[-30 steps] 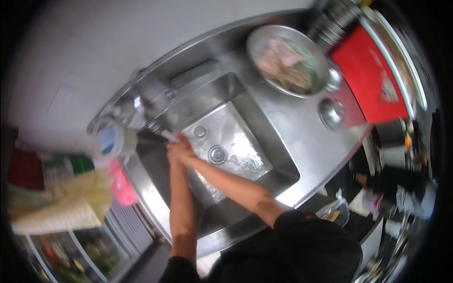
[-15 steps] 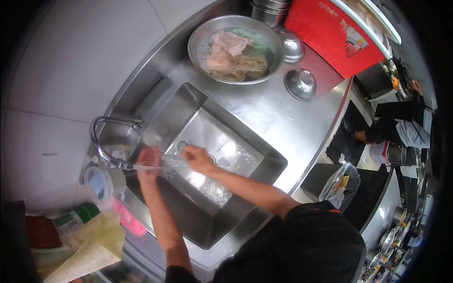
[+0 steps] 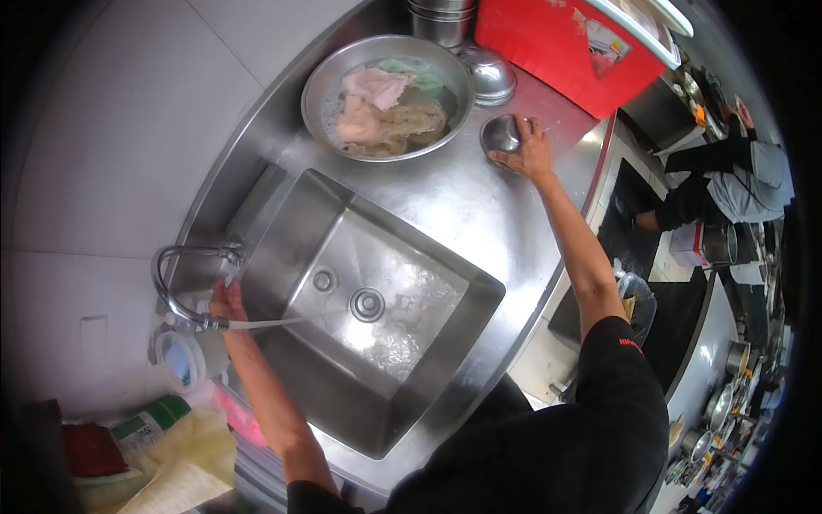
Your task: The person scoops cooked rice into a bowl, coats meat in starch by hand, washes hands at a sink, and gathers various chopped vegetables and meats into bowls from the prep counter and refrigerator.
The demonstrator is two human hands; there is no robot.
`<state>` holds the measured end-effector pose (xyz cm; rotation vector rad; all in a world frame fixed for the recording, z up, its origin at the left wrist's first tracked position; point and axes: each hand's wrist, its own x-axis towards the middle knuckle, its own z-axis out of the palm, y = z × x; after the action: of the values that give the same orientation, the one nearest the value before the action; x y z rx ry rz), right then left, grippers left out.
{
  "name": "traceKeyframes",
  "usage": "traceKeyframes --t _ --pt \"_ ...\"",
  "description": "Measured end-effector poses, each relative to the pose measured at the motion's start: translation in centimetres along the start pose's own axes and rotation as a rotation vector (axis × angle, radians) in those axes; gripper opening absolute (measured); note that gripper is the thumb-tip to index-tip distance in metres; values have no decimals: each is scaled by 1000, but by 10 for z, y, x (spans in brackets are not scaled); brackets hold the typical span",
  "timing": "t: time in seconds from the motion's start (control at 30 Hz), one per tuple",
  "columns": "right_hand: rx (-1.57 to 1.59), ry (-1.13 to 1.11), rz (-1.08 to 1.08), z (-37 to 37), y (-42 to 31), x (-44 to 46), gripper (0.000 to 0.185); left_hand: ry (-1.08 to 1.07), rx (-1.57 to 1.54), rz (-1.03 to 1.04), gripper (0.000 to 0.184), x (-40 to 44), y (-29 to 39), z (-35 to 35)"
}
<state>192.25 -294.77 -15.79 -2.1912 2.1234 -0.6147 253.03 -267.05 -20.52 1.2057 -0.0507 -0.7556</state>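
My right hand (image 3: 533, 154) is spread over an upturned metal bowl (image 3: 498, 139) on the steel counter, its fingers gripping the bowl's side. Beside the curved chrome faucet (image 3: 184, 315), my left hand (image 3: 226, 300) has its fingers curled around something small that I cannot make out. Water (image 3: 274, 324) streams from the spout into the steel sink (image 3: 445, 360), which has a round drain (image 3: 366, 304) in its floor.
A wide metal basin (image 3: 312, 128) holds wet cloths in water. Behind it stand stacked metal bowls (image 3: 488, 73), metal pots (image 3: 441, 26) and a red cooler (image 3: 548, 51). A plastic tub (image 3: 180, 360) sits by the faucet. At the right another person (image 3: 728, 180) stands.
My right hand has left the running water and moved up and right onto the metal bowl. My left hand has drawn out of the stream, toward the faucet's base.
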Motion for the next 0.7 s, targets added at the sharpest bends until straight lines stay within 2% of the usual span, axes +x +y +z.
traceKeyframes --t 0.03,0.1,0.13,0.23,0.27,0.33,0.4,0.43,0.47,0.53,0.57,0.7 --pt "104 -68 -3 5 0 -3 92 -54 21 31 34 -11 3 15" --pt "125 -51 -87 9 -18 -32 101 -148 62 96 39 -44 11 51" --pt "120 -54 -117 -2 -39 -57 104 -227 110 79 46 -37 10 41" --pt "139 -34 -222 -14 -82 -121 114 -439 -25 116 48 -56 5 9" --pt "161 -77 -260 -19 -92 -137 117 -284 66 51 50 -67 2 3" --pt "244 -161 -339 -24 -102 -166 121 -172 141 -68 49 -99 -18 -11" --pt "183 -189 -425 -17 -104 -186 109 -162 103 -164 37 -136 -66 -20" --pt "121 -194 -472 -8 -102 -193 104 -274 281 -146 31 -166 -87 -12" --pt "153 -201 -462 -14 -104 -197 99 -373 238 -316 28 -169 -125 -28" --pt "214 -203 -439 -27 -109 -203 91 -337 424 -385 31 -228 -145 3" --pt "295 -193 -417 -36 -113 -210 89 -352 458 -425 38 -252 -147 18" --pt "541 -108 -326 -60 -127 -271 79 -521 453 -236 49 -303 -148 45"
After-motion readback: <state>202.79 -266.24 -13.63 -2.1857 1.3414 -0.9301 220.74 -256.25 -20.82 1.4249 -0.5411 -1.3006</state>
